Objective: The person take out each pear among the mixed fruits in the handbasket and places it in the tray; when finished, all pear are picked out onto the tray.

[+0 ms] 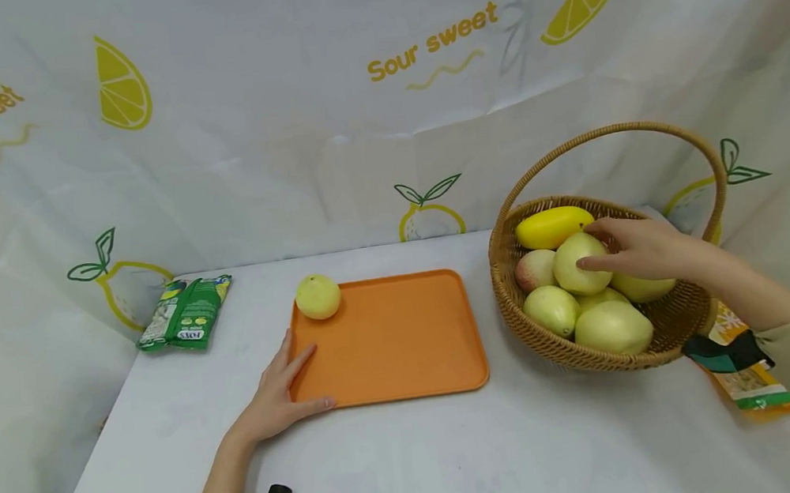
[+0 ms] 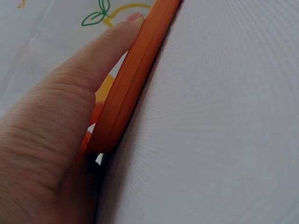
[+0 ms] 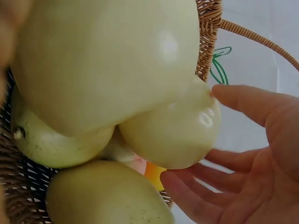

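My left hand (image 1: 279,396) rests at the near left corner of an orange tray (image 1: 397,341), its fingers spread over the left edge. The thumb (image 2: 100,58) lies along the tray's front rim in the left wrist view. At the tray's far left corner sits a round pale yellow fruit (image 1: 318,297). Inside a wicker basket (image 1: 524,329) on the right, my right hand (image 1: 645,250) grips a round pale green fruit (image 1: 581,263) between thumb and fingers. The right wrist view shows that smooth fruit (image 3: 175,133) among larger pale ones, with fingertips against its side.
Around the gripped fruit lie a long yellow fruit (image 1: 552,227), a pinkish peach (image 1: 535,271) and several pale green fruits. The basket's tall handle (image 1: 612,129) arches over them. A green snack bag (image 1: 187,314) lies far left; an orange packet (image 1: 754,386) is under my right forearm.
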`<state>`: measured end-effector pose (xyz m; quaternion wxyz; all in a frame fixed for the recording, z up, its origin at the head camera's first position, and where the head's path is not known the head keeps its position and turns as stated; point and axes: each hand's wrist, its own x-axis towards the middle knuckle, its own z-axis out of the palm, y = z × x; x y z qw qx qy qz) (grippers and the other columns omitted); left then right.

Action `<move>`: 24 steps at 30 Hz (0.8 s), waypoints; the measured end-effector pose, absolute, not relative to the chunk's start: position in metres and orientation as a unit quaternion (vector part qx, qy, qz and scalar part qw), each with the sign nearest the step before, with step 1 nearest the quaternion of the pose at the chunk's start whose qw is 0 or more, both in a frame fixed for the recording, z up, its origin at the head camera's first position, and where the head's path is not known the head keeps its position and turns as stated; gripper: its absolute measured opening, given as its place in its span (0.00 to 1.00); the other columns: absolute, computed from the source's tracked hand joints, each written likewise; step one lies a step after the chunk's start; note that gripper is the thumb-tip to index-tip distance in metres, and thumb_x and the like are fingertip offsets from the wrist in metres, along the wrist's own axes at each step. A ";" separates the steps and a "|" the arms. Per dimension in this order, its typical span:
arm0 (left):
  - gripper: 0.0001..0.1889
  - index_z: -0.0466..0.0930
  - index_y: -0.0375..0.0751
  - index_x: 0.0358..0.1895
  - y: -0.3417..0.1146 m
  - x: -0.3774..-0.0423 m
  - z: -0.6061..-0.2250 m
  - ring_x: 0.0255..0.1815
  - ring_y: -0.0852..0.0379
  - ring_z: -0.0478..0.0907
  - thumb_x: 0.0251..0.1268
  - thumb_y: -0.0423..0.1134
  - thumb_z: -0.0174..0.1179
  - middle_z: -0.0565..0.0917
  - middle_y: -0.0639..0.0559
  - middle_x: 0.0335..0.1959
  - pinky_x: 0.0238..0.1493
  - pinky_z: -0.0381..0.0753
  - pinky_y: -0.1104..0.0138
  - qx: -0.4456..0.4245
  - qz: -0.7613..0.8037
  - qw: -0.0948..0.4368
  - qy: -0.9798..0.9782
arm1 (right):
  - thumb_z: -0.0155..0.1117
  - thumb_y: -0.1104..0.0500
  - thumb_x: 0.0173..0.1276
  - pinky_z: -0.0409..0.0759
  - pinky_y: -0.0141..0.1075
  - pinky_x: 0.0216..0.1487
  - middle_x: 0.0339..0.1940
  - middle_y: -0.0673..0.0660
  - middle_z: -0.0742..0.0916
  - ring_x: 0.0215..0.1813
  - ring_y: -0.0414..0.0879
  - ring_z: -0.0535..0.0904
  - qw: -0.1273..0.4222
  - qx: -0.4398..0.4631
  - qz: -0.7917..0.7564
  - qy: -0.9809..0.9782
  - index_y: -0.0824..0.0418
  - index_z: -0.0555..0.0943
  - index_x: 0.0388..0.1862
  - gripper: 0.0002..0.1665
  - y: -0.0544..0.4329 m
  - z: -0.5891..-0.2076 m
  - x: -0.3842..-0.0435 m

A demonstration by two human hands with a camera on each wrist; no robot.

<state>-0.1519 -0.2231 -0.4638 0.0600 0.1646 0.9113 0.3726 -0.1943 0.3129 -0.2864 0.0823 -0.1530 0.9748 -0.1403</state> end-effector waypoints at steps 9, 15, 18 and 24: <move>0.51 0.57 0.43 0.76 -0.223 -0.152 -0.463 0.77 0.33 0.36 0.51 0.57 0.72 0.35 0.43 0.80 0.67 0.41 0.34 0.165 0.374 0.060 0.911 | 0.66 0.46 0.67 0.73 0.58 0.53 0.63 0.70 0.75 0.61 0.66 0.72 0.109 -0.180 -0.221 0.952 0.67 0.67 0.68 0.39 0.307 -0.288 -0.201; 0.51 0.57 0.43 0.76 -0.224 -0.153 -0.463 0.77 0.33 0.35 0.51 0.57 0.72 0.35 0.43 0.80 0.67 0.41 0.33 0.164 0.373 0.059 0.911 | 0.70 0.48 0.64 0.74 0.57 0.55 0.62 0.67 0.78 0.60 0.64 0.74 0.105 -0.201 -0.209 0.951 0.68 0.71 0.64 0.37 0.307 -0.287 -0.208; 0.50 0.57 0.43 0.76 -0.225 -0.153 -0.463 0.77 0.34 0.35 0.51 0.57 0.72 0.35 0.43 0.80 0.67 0.41 0.33 0.165 0.373 0.059 0.911 | 0.71 0.45 0.62 0.75 0.56 0.54 0.62 0.70 0.77 0.59 0.65 0.74 0.125 -0.196 -0.185 0.955 0.70 0.69 0.65 0.43 0.309 -0.288 -0.211; 0.51 0.58 0.43 0.76 -0.224 -0.153 -0.463 0.77 0.34 0.35 0.51 0.57 0.72 0.35 0.43 0.80 0.67 0.41 0.33 0.163 0.376 0.062 0.910 | 0.70 0.41 0.60 0.76 0.47 0.43 0.53 0.66 0.80 0.48 0.56 0.78 0.200 -0.182 -0.153 0.950 0.76 0.58 0.69 0.55 0.315 -0.295 -0.214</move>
